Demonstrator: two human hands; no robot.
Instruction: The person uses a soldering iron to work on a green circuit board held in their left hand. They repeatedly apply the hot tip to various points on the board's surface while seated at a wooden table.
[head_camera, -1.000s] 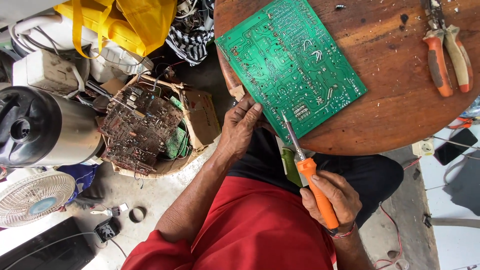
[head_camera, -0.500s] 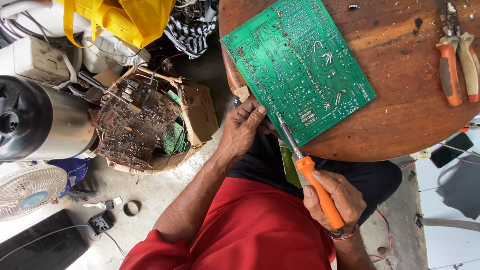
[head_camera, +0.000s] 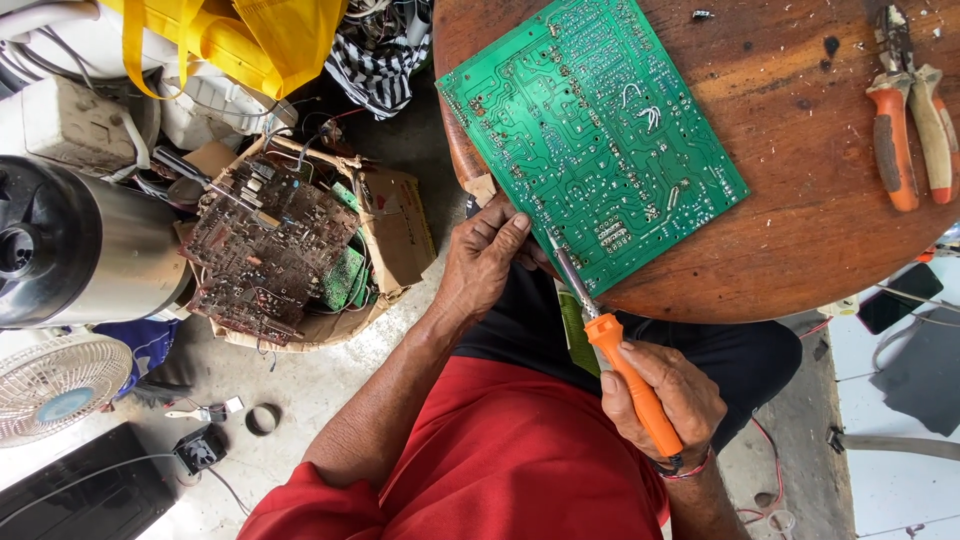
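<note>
Round wooden table (head_camera: 820, 200), circuit board (head_camera: 590, 140) beside left hand (head_camera: 485, 255).

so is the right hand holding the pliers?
No. The right hand grips an orange-handled soldering iron, while the pliers lie untouched on the round wooden table.
</note>
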